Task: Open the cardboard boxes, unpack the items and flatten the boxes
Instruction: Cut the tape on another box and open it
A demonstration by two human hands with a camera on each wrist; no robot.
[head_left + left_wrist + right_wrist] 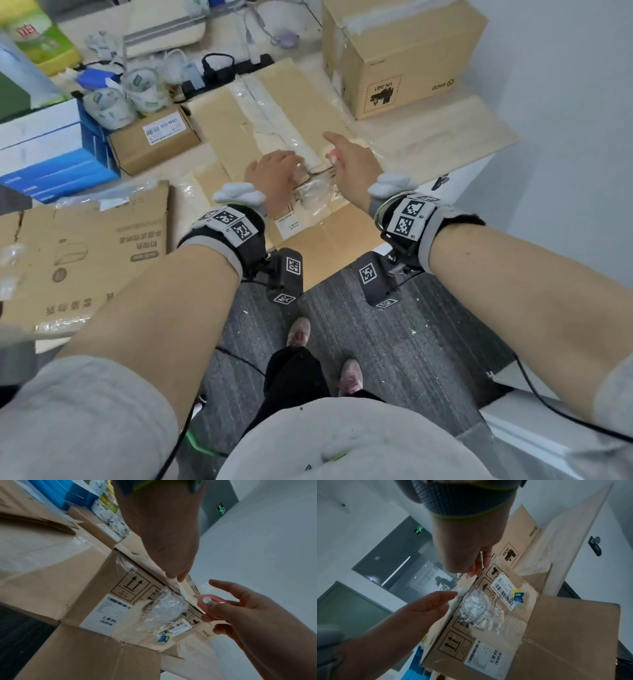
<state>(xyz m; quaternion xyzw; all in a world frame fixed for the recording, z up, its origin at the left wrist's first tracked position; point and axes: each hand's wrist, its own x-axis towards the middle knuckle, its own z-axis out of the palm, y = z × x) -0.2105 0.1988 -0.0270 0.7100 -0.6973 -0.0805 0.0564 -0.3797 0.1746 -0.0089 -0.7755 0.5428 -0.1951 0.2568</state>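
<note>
Left hand [274,171]: fingers pinching tape [173,580] on box [239,116] top.
Right hand [352,161]: grips pink cutter [210,601], forefinger straight.

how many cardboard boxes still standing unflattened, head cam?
3: the large taped box under both hands, the PICO box behind it on the right, the small labelled box to its left. Others may be hidden.
</note>
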